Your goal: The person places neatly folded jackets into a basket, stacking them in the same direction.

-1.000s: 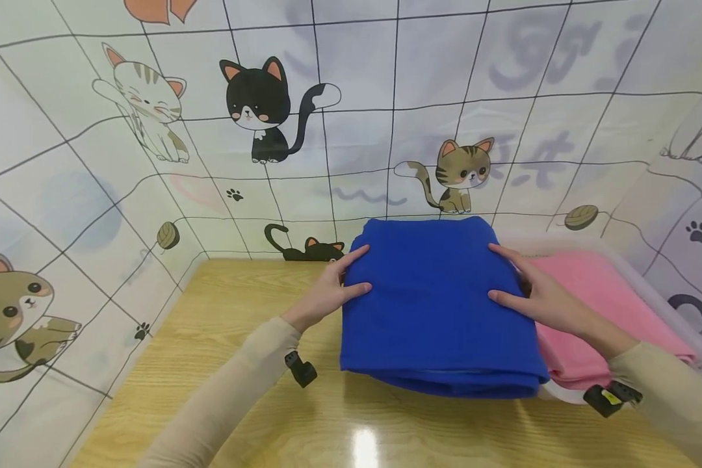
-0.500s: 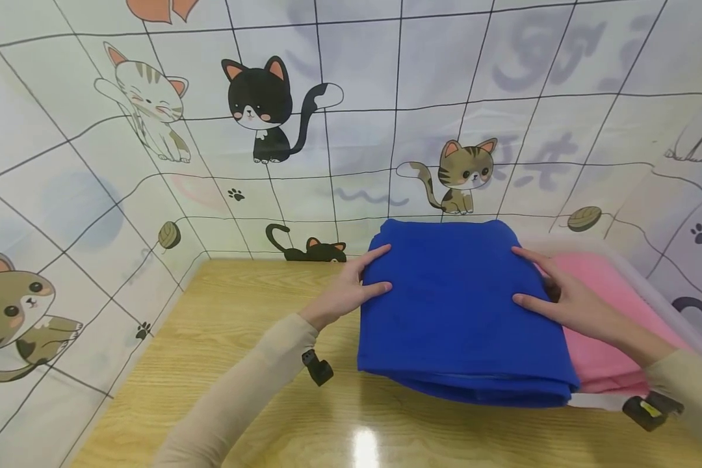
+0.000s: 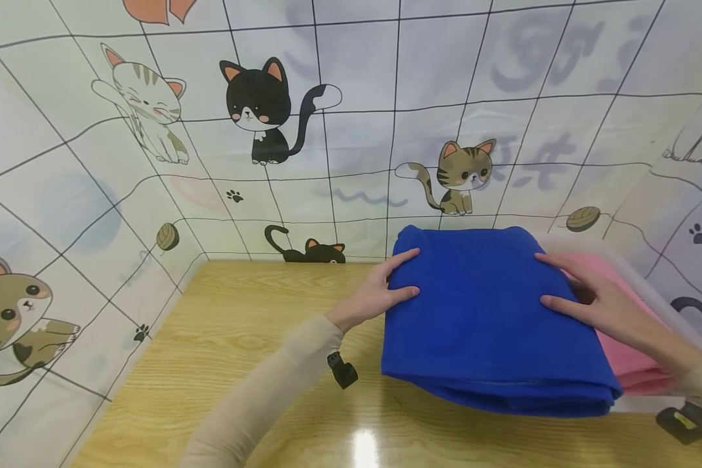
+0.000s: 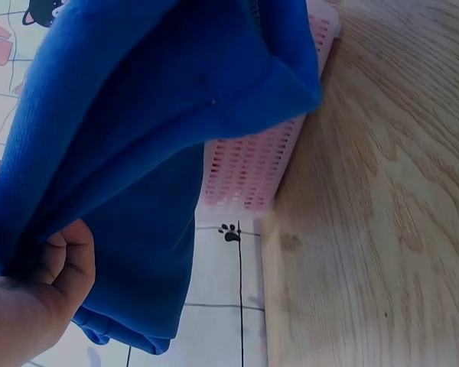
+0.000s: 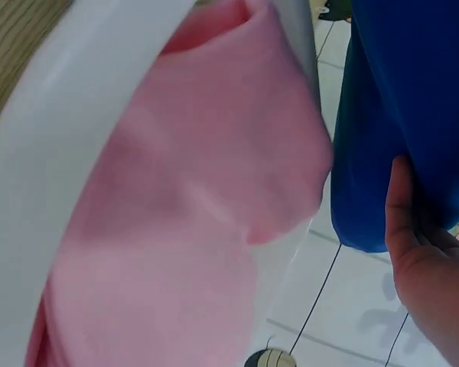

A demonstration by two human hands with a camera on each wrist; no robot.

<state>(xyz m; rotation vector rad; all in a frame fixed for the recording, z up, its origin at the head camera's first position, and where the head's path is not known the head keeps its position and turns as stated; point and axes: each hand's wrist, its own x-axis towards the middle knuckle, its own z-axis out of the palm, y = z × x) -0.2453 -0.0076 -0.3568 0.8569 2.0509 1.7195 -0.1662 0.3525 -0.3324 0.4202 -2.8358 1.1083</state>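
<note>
A folded blue cloth garment point(image 3: 485, 312) is held up over the table between both hands, its layered near edge sagging. My left hand point(image 3: 374, 296) grips its left side, thumb on top; in the left wrist view the fingers point(image 4: 75, 260) curl under the blue folds point(image 4: 145, 214). On the opposite side my right hand point(image 3: 602, 302) holds the cloth, thumb and a finger on top, with other fingers tucked beneath point(image 5: 413, 222). Partly behind the right hand lies a folded pink cloth point(image 3: 632, 351) inside a basket point(image 5: 84, 138).
The basket's pale pink slotted wall point(image 4: 249, 172) shows behind the blue cloth in the left wrist view. A wooden table point(image 3: 257, 305) meets a wall covering point(image 3: 357, 149) printed with cats and grid lines. Each wrist carries a small black camera point(image 3: 342, 370).
Both hands have carried the blue cloth to the right, toward and partly over the basket, covering more of the pink cloth. The grip looks the same.
</note>
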